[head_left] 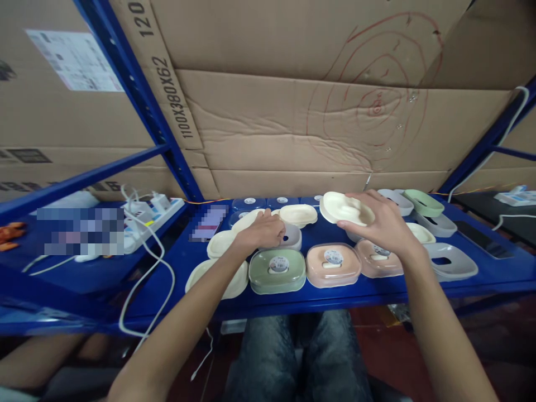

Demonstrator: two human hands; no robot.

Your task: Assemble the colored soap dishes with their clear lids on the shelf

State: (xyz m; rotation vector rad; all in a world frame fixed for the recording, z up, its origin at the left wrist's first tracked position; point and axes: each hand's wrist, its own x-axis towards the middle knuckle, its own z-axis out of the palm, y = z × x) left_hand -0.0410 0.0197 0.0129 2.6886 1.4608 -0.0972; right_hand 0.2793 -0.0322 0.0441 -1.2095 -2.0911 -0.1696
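Note:
My right hand (383,220) grips a cream oval soap dish (335,207) by its right end, thumb in front and fingers behind, tilted above the shelf. My left hand (266,230) reaches in at the middle with curled fingers, over the left side of a grey slotted dish (292,237) and beside a cream dish (247,219); what its fingertips hold is hidden. Another cream dish (298,214) lies between my hands. In front stand a green lidded dish (277,271) and a pink lidded dish (333,264), each with a round label.
More cream dishes (220,244) sit at left, blue ones (282,204) along the back. Grey (454,268) and green (424,202) pieces lie at right. A phone (209,222) and a power strip (157,220) with white cables are at left; a dark phone-like slab (483,239) lies right.

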